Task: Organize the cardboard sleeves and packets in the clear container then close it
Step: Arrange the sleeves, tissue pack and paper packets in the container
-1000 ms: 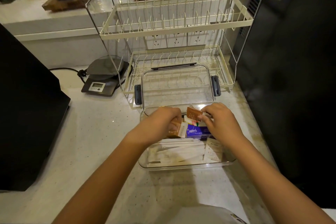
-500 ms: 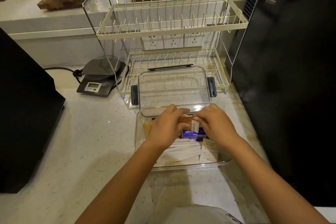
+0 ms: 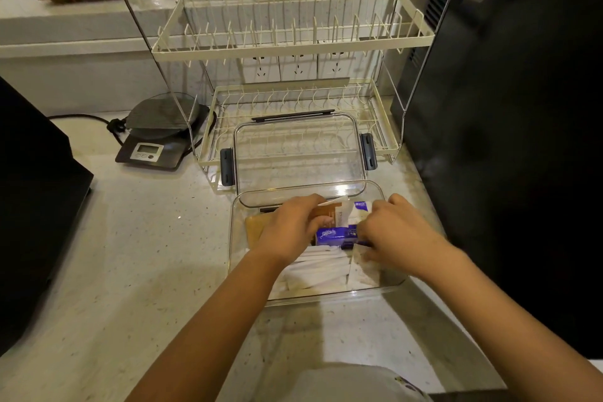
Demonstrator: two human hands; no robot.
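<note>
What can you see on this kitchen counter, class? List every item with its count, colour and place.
Clear plastic container: one, transparent, counter centre.
Clear lid with dark latches: one, behind container, against rack.
Blue packet: one, inside container.
Brown cardboard sleeves: count unclear, container's left.
White paper packets: several, container's near side.
Cream wire dish rack: one, two tiers, behind.
Grey digital scale: one, left of rack.
Left hand, right hand: inside container, on packets; grip unclear.

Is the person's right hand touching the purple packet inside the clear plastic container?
Touching. In the head view, the right hand lies over the right end of the purple packet, fingers on it with no gap, inside the clear plastic container.
</note>
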